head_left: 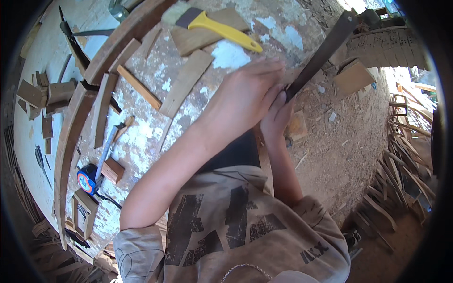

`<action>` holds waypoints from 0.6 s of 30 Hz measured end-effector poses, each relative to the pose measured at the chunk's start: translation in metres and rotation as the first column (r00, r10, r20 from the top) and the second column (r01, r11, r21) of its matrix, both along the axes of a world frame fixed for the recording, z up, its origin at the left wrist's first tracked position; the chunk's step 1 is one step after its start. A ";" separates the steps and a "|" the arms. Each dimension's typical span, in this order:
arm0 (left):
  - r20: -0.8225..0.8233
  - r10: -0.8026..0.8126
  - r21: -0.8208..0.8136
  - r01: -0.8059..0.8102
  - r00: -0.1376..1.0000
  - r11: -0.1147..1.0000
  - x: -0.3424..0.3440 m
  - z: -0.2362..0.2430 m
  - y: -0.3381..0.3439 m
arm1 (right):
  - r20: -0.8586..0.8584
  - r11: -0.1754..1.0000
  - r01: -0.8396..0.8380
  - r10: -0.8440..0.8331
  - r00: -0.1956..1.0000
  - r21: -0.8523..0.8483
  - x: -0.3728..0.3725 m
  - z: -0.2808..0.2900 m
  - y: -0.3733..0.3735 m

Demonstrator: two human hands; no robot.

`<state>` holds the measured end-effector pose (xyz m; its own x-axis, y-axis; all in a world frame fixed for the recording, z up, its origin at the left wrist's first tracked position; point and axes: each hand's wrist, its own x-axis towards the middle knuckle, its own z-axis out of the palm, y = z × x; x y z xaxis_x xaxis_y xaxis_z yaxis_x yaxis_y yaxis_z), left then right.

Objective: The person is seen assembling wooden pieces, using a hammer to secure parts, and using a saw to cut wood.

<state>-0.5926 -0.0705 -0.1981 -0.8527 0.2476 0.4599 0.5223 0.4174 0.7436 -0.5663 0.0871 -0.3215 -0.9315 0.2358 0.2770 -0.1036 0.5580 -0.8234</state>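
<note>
A long dark flat bar (321,56), wider toward its far end, slants up and to the right from my hands. My right hand (277,115) is closed around its near end. Directly beside it and partly over it, my left hand (252,89) bends inward with its fingers pressed together; whatever they hold is hidden. Beyond the left hand, a yellow-handled paintbrush (212,28) with pale bristles rests on a flat wooden board (181,40). A tapered wood strip (186,82) lies left of that hand.
A long curved wooden rail (71,127) crosses the paint-stained worktable (141,137) at left. Near it are a blue tape measure (87,179), a wood block (113,170) and pliers (41,158). Another block (353,78) stands far right. Wood offcuts (396,188) pile beyond the right edge.
</note>
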 end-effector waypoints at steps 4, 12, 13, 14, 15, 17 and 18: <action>-0.013 -0.001 0.015 0.002 1.000 1.000 -0.004 -0.008 0.002 | -0.002 0.996 -0.089 0.089 0.996 -0.012 0.044 -0.073 0.025; -0.016 -0.013 0.027 0.014 1.000 1.000 -0.003 -0.011 0.005 | -0.048 0.996 -0.091 0.091 0.995 0.011 0.050 -0.094 0.032; -0.022 -0.012 0.029 0.013 1.000 0.999 -0.004 -0.010 0.006 | -0.113 0.990 -0.126 0.133 0.985 0.067 0.060 -0.114 0.037; 0.010 -0.008 0.025 0.008 1.000 1.000 -0.002 -0.010 0.005 | -0.120 0.989 -0.136 0.143 0.982 0.063 0.049 -0.109 0.033; 0.043 -0.005 0.021 0.004 0.999 1.000 -0.002 -0.010 0.003 | -0.080 0.990 -0.111 0.104 0.991 -0.086 0.031 -0.093 0.023; 0.035 0.005 0.013 -0.005 0.999 1.000 -0.002 -0.005 -0.001 | -0.007 0.973 -0.058 0.057 0.998 -0.224 0.020 -0.057 0.015; 0.012 0.015 0.002 -0.016 1.000 1.000 -0.005 -0.002 -0.002 | -0.003 0.991 -0.067 0.067 0.998 -0.116 0.008 -0.035 0.011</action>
